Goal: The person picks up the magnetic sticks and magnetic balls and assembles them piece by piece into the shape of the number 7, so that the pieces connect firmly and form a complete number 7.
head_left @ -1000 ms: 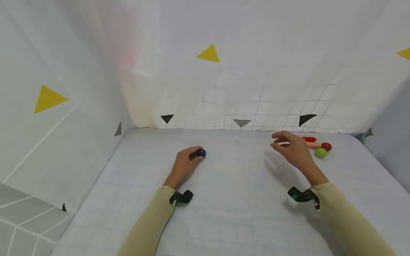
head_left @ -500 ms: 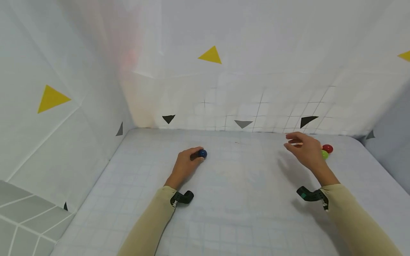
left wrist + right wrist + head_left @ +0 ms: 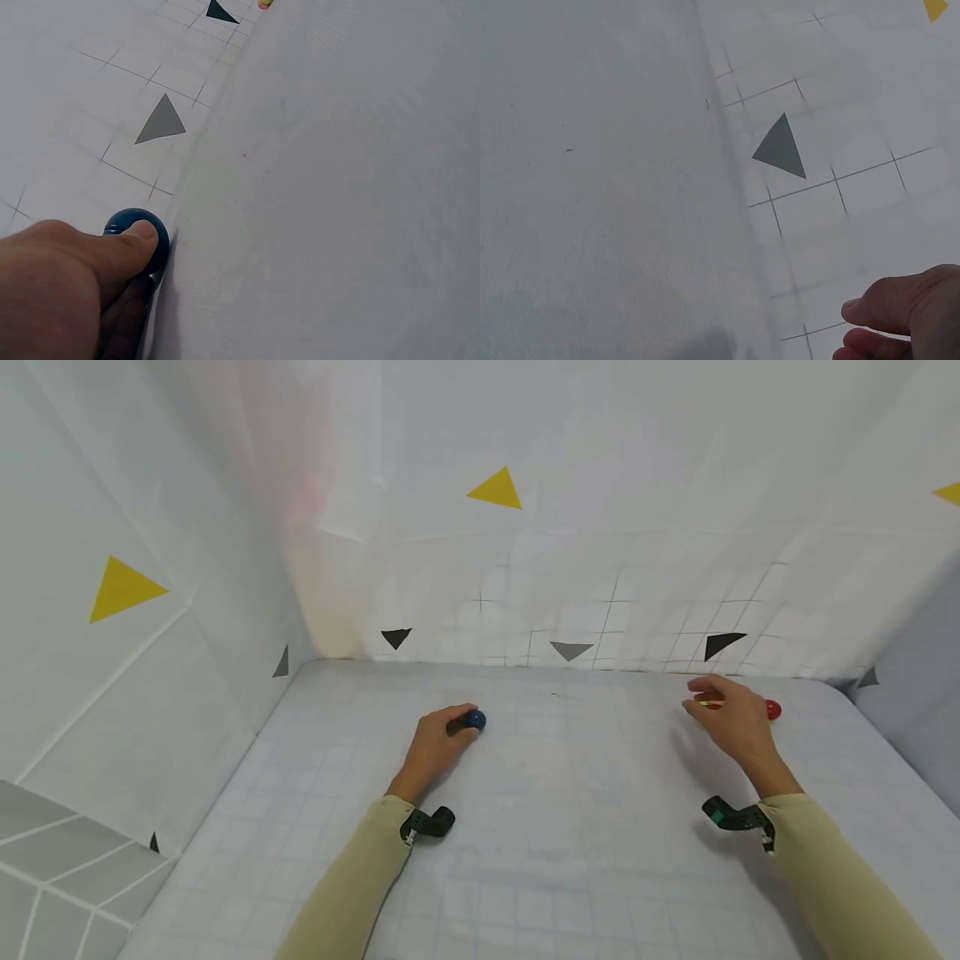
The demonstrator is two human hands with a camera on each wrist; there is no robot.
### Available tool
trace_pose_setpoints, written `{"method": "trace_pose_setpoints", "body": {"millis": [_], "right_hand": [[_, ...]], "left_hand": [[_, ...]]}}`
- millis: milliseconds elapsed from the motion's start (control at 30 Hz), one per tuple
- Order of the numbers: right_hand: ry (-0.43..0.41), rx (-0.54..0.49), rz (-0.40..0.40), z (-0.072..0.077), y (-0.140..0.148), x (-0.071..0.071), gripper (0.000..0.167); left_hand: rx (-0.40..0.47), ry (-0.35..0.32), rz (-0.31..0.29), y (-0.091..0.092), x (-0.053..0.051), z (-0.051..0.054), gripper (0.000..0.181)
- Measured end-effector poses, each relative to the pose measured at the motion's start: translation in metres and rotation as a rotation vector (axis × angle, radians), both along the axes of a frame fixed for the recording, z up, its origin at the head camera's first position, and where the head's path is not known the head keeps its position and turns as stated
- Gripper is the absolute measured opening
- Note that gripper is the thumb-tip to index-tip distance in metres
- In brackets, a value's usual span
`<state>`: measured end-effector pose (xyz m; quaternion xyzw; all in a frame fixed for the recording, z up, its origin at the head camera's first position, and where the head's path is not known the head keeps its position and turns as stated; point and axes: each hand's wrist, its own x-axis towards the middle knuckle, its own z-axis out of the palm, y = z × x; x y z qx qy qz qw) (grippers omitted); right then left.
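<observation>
On the left, one grasp is complete: the blue ball is pinched between the thumb and fingers of the left hand, low over the far half of the worktop. Whether its weight is borne by the worktop or by the fingers cannot be told. The ball is not yet let go. On the right, no grasp is seen to be made: the right hand is held loosely bent, a gap left between thumb and forefinger, and nothing is seen to be gripped in it.

Near the right hand, a red ball is partly covered by the back of that hand, and a thin yellow-orange strip is glimpsed through the finger gap; whether either is touched cannot be told. The view of that corner is blocked by the right hand, so anything else behind it is hidden.

The two hands are set well apart. Just beyond them the worktop is bounded by the white back wall, on which a grey triangle, a black triangle and a yellow triangle are shown.
</observation>
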<state>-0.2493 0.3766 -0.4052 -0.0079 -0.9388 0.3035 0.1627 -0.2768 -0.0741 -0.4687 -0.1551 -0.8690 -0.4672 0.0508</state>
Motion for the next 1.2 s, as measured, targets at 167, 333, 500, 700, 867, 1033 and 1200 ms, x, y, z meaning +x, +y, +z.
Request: {"method": "trace_pose_setpoints", "body": {"millis": [167,333,500,700,867,1033,1200], "right_hand": [[-0.011,-0.002,-0.028,-0.005,0.006,-0.003,0.032],[0.003,-0.001,-0.031,-0.01,0.01,-0.004,0.033],[-0.016,0.026,-0.035,-0.017,0.014,-0.005,0.035],[-0.044,0.028,-0.049,-0.02,0.016,-0.005,0.036],[-0.062,0.031,-0.05,-0.022,0.019,-0.006,0.037],[-0.106,0.033,-0.066,-0.025,0.019,-0.007,0.038],[-0.122,0.028,-0.089,-0.029,0.019,-0.008,0.041]], "left_hand": [[-0.005,0.005,0.002,0.0,0.001,0.002,0.042],[-0.005,0.011,-0.001,0.001,0.001,0.003,0.043],[-0.009,0.005,0.003,0.0,0.002,0.003,0.043],[-0.012,0.0,0.003,0.001,0.002,0.003,0.043],[-0.006,-0.004,0.009,0.001,0.002,0.003,0.042],[0.0,-0.011,0.01,0.001,0.002,0.003,0.042],[0.002,0.006,-0.001,0.0,0.001,0.002,0.042]]}}
